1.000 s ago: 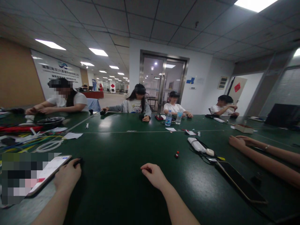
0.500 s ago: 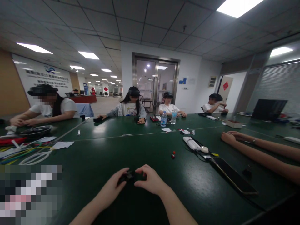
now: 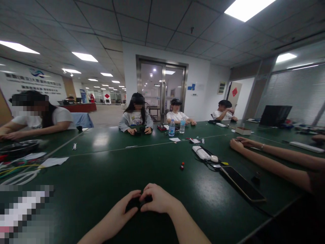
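My left hand (image 3: pixel 128 205) curls around a small black object (image 3: pixel 139 202) low in the middle of the view, just over the green table. From the other side my right hand (image 3: pixel 159 200) closes on the same object, thumb and fingertips bent together against it. Fingers cover much of it, and its dark surface makes its kind unclear. Farther forward on the table lies a small red-and-dark piece (image 3: pixel 182 165), apart from both hands.
To the right lie a phone (image 3: pixel 243 183), a white power strip (image 3: pixel 201 152) with cables, and a small black item (image 3: pixel 256 178). A neighbour's forearms (image 3: pixel 276 162) rest beyond. Two water bottles (image 3: pixel 172 128) stand ahead. Cables and paper (image 3: pixel 54 162) lie left. Several people sit around the table.
My right hand has moved in to the left and its fingers now close on the black object. The view has turned slightly right. Across the table, a person's hand has drawn inward.
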A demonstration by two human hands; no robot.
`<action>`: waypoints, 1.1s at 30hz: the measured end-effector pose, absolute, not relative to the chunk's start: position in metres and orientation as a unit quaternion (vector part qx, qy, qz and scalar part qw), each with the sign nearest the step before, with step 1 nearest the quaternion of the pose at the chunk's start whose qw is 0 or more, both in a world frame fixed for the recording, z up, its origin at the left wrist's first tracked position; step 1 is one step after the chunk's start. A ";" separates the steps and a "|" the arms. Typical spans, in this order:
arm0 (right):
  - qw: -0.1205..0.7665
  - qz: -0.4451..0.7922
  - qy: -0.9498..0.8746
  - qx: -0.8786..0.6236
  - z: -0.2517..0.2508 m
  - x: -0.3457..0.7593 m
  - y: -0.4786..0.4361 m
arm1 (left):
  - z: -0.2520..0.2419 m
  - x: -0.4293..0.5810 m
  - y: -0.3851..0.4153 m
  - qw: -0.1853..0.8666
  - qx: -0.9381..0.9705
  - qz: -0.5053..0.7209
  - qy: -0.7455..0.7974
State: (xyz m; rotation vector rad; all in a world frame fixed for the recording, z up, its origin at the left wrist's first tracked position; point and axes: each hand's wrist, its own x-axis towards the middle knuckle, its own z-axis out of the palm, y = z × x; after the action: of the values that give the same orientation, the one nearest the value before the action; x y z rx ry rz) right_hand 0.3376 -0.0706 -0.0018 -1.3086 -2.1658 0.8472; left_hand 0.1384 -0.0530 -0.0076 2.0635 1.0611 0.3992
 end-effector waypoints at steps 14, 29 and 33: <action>0.675 0.410 -0.291 -0.540 -0.013 0.351 -0.041 | -0.013 0.132 -0.049 0.387 0.803 0.151 0.427; 0.714 0.490 -0.247 -0.436 -0.018 0.354 -0.038 | -0.008 0.135 -0.051 0.363 0.834 0.165 0.381; 0.732 0.523 -0.199 -0.389 -0.018 0.355 -0.037 | -0.010 0.134 -0.051 0.362 0.837 0.175 0.371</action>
State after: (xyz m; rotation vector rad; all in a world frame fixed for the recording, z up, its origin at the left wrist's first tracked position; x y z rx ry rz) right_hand 0.3550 -0.0367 -0.0176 -0.8554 -0.4376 1.1507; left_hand 0.1338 -0.0510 -0.0104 2.1546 0.9565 0.4504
